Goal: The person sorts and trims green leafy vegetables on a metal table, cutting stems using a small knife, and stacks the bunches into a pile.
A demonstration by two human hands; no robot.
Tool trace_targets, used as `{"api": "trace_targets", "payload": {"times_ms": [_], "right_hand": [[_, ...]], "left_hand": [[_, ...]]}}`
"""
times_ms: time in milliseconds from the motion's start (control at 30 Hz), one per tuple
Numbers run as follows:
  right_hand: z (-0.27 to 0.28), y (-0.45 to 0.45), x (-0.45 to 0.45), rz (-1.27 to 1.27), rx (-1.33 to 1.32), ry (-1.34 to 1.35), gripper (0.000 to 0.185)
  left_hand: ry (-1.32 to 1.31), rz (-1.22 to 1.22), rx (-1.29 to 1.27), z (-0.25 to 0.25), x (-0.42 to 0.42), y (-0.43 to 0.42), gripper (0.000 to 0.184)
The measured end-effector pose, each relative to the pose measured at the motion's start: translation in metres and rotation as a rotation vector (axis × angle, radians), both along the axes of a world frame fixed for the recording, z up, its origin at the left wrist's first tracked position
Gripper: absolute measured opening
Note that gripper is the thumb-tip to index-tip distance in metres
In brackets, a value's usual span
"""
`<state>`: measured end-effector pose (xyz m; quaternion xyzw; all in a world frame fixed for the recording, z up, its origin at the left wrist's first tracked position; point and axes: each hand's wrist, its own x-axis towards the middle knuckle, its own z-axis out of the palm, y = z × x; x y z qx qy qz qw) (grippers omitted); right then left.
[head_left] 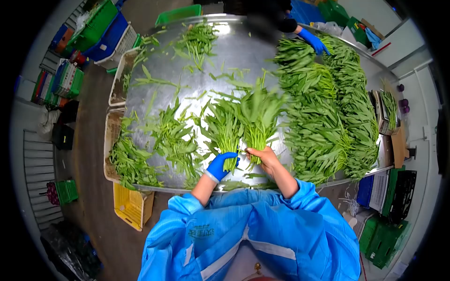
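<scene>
My left hand [221,166], in a blue glove, is closed around the stems of a bunch of leafy greens [224,124] near the front edge of the metal table [187,79]. Just to its right, my bare right hand [263,157] grips the stems of a second green bunch [260,114], whose leaves look slightly blurred. Both bunches point away from me, leaves up and stems toward my body, side by side. Loose greens [176,136] lie to the left of my hands.
Stacked greens [318,126] fill the table's right side, where a co-worker's blue-gloved hand [315,41] touches them. Another small pile [198,40] lies at the back. White crates [112,143] line the left edge; a yellow crate [129,206] stands below.
</scene>
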<state>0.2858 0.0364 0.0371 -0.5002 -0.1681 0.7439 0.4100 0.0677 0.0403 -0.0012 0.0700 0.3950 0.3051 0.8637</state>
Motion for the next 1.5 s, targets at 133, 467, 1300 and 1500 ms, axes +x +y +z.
{"api": "trace_targets", "payload": {"times_ms": [133,467,1300,1500], "right_hand": [[0.004,-0.006,-0.001,0.013,-0.128,-0.027,0.024],[0.013,-0.005,-0.008,0.071,0.034,-0.161,0.034],[0.016,-0.011,-0.014,-0.041,0.248,-0.197,0.022],[-0.001,-0.011,-0.034,0.19,0.131,-0.192,0.034]], "left_hand": [[-0.018,0.039,-0.071,-0.017,-0.001,-0.008,0.024],[0.015,0.08,0.096,0.021,0.007,-0.005,0.03],[0.182,0.178,0.293,0.039,0.017,-0.005,0.037],[0.009,0.052,-0.045,0.016,0.018,-0.014,0.039]]}}
